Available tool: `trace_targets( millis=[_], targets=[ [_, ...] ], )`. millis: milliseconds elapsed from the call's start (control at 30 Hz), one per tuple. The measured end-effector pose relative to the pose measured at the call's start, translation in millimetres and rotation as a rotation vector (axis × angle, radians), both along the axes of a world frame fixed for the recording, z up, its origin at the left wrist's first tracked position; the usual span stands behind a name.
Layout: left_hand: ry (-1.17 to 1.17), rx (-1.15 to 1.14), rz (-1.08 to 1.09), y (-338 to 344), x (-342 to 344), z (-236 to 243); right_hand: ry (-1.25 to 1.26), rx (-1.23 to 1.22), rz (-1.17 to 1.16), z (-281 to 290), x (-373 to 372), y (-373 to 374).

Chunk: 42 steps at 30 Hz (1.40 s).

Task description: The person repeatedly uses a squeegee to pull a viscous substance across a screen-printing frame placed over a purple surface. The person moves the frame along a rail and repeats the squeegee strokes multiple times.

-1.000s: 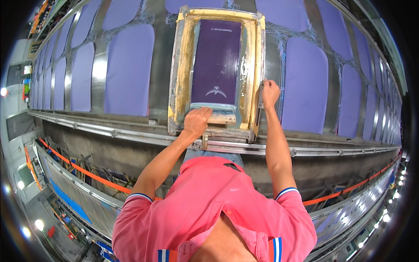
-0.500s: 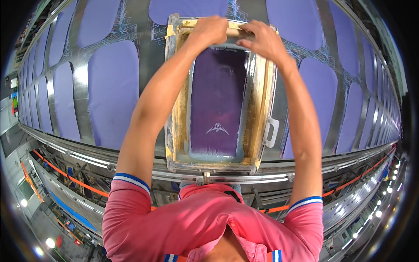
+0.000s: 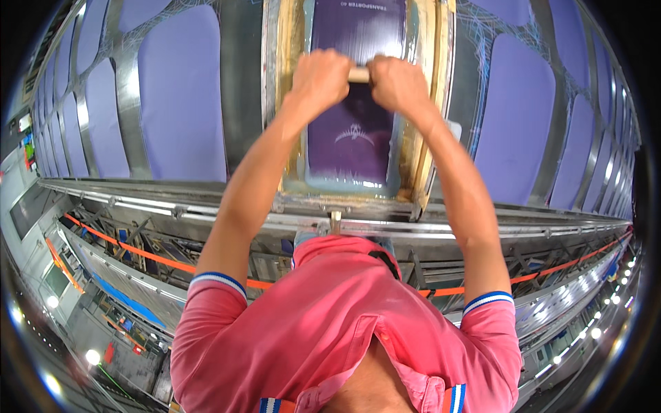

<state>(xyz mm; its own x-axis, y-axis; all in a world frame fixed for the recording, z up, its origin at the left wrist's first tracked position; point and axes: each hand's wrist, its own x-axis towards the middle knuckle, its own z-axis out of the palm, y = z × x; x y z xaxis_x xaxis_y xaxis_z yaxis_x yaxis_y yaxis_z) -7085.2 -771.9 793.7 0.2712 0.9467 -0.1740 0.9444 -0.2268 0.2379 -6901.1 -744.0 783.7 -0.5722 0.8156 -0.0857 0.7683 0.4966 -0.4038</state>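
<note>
My left hand [image 3: 321, 81] and my right hand [image 3: 400, 81] are both wrapped round the pale wooden handle of a squeegee [image 3: 359, 73]. Its blade is hidden under my fists. The squeegee lies crosswise about midway along a screen-printing frame [image 3: 425, 34]. Inside the frame, the mesh [image 3: 330, 157] shows dark purple, with a light curved emblem near my end and small lettering toward the far end. Wet, pale residue lines the mesh border. Below the frame lies the long printing table [image 3: 244, 89].
Rounded purple fabric panels, such as a left one [image 3: 180, 103] and a right one [image 3: 518, 124], lie in rows along the table. A metal rail [image 3: 275, 221] runs along the near edge. Below it stretches an orange strip [image 3: 155, 256]. A white handle [image 3: 453, 131] sits at the frame's right side.
Both hands have come from the frame's far end toward me, bringing the squeegee to mid-mesh. The right hand's fingers, looser before, are now wrapped round the handle. The view has shifted too.
</note>
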Motion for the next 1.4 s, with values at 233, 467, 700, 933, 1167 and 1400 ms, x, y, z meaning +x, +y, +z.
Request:
trace_targets(
  millis=[233,467,700,933,1167,1400],
  targets=[
    [-0.137,-0.122,0.049,-218.9,23.0,1.1,0.073,-0.044,0.11,5.4,24.9,-211.2],
    [-0.048,-0.216,0.035,-108.6,11.7,13.4,-0.011,-0.146,0.033,7.5,15.8,-109.8],
    [-0.001,-0.035,-0.002,150.7,-6.8,12.6,-0.148,-0.016,-0.008,13.1,-6.4,149.9],
    [0.095,0.077,-0.012,234.6,-19.3,-8.6,-0.081,0.021,0.016,0.7,-13.3,231.2],
    [0.034,0.033,-0.013,63.5,-0.3,1.7,-0.005,0.016,0.032,-8.3,0.6,63.2],
    [-0.093,-0.148,0.029,-182.2,23.8,2.8,0.074,-0.093,0.125,7.6,29.0,-173.0]
  ],
)
